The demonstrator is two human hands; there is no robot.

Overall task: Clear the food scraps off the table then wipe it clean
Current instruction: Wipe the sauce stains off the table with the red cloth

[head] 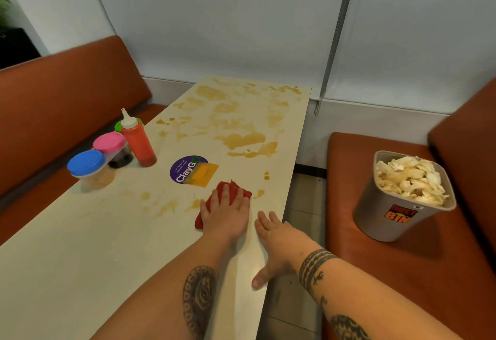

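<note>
Wiping the table (107,232), stains ahead.
Left hand (226,210) presses the red cloth (233,184) flat with straight fingers near the 3 o'clock edge. Right hand (279,240) lies open beside it, likely bracing the reach toward stains (241,141) at 12 o'clock.

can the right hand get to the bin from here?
Probably yes. The right hand lies open and empty at the table edge. The bin stands on the seat to its right, and nothing stands between them.
</note>
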